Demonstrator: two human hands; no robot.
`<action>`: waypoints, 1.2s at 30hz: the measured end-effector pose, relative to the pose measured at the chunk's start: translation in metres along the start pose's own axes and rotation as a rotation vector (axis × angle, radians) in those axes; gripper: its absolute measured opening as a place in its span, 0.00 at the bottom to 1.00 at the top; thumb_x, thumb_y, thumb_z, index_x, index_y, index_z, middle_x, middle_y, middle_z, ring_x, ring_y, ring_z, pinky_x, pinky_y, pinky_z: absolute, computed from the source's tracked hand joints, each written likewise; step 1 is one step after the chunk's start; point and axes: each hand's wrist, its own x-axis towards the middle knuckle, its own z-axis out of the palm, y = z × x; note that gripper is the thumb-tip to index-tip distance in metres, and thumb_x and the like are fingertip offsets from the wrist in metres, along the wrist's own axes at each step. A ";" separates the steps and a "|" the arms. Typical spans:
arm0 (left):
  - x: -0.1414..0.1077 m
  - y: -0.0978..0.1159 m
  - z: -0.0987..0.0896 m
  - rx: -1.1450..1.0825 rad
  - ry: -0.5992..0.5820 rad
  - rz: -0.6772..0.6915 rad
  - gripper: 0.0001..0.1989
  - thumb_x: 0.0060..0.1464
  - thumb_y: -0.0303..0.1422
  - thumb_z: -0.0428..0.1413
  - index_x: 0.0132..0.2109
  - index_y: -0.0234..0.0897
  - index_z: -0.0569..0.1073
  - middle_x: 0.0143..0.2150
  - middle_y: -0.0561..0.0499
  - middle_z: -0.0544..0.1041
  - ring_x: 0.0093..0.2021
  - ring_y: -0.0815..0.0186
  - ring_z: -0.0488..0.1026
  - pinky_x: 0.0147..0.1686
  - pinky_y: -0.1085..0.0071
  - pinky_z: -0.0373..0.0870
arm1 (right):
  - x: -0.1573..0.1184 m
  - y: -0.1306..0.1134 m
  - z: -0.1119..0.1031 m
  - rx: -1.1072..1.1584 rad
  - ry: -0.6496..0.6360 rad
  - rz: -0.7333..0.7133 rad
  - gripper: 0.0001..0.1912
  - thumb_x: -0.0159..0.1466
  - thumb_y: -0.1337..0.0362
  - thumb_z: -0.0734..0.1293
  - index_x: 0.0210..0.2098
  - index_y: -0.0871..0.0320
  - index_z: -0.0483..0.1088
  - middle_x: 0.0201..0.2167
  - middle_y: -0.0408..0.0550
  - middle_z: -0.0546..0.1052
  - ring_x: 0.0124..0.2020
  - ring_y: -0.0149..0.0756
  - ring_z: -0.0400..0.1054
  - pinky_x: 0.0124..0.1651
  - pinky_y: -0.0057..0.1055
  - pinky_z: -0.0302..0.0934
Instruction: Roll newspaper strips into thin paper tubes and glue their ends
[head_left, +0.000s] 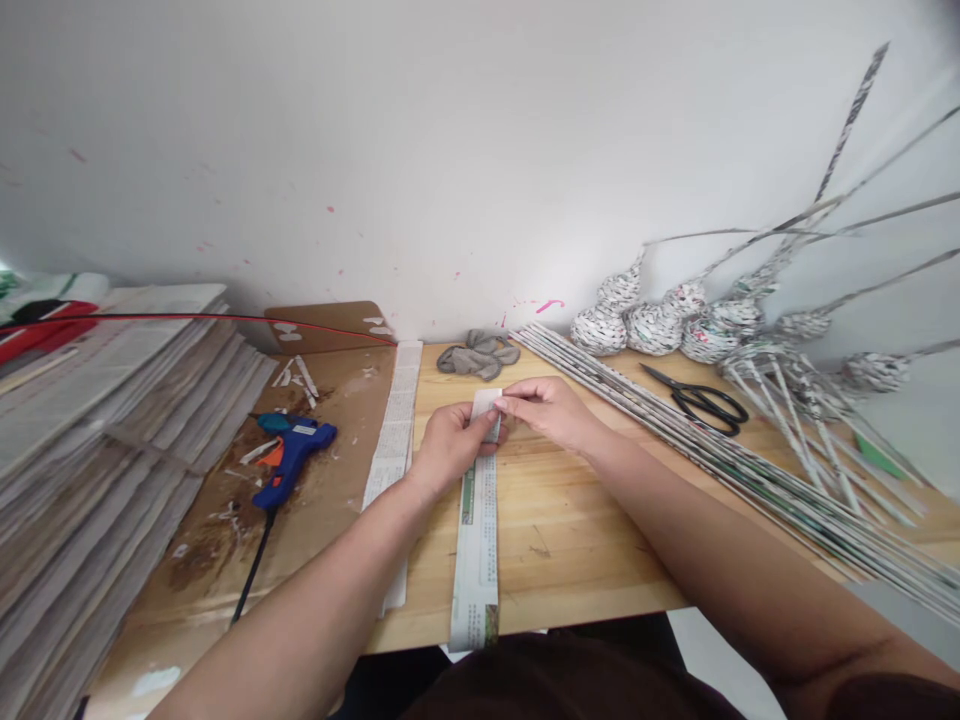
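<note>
A long newspaper strip (476,560) runs from the table's front edge up to both hands. My left hand (450,440) grips it near its far end, thumb on top and fingers beneath. At the tip of the strip, my right hand (544,408) pinches the right corner between thumb and fingers. The two hands are close together. Left of the strip lies a stack of similar newspaper strips (397,415), partly covered by my left forearm. A crumpled grey cloth (478,356) sits just beyond the hands.
Rolled paper sticks (675,430) cross the right side, with black scissors (701,400) and woven paper gourds (652,328) behind. At left are a blue glue gun (289,465) on stained cardboard (191,560) and a tall newspaper stack (97,470). A wall stands behind.
</note>
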 end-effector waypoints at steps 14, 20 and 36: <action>-0.002 0.007 0.000 -0.067 -0.032 -0.055 0.21 0.48 0.48 0.57 0.35 0.31 0.76 0.31 0.45 0.78 0.34 0.63 0.74 0.34 0.66 0.73 | 0.001 0.006 0.001 0.005 -0.017 -0.004 0.15 0.58 0.55 0.66 0.32 0.61 0.77 0.29 0.48 0.78 0.29 0.34 0.70 0.33 0.29 0.61; -0.004 0.012 0.001 -0.078 -0.033 -0.074 0.22 0.49 0.47 0.56 0.37 0.30 0.76 0.32 0.43 0.78 0.35 0.61 0.74 0.35 0.65 0.72 | 0.000 0.003 0.001 -0.004 -0.012 0.002 0.15 0.58 0.55 0.66 0.33 0.61 0.77 0.29 0.48 0.78 0.29 0.34 0.69 0.32 0.29 0.60; -0.005 0.014 0.002 -0.084 -0.084 -0.090 0.20 0.49 0.44 0.56 0.39 0.30 0.76 0.35 0.42 0.78 0.39 0.58 0.74 0.39 0.62 0.71 | -0.001 -0.003 0.008 0.201 0.098 0.137 0.15 0.49 0.56 0.72 0.27 0.64 0.75 0.19 0.43 0.72 0.21 0.27 0.61 0.24 0.25 0.54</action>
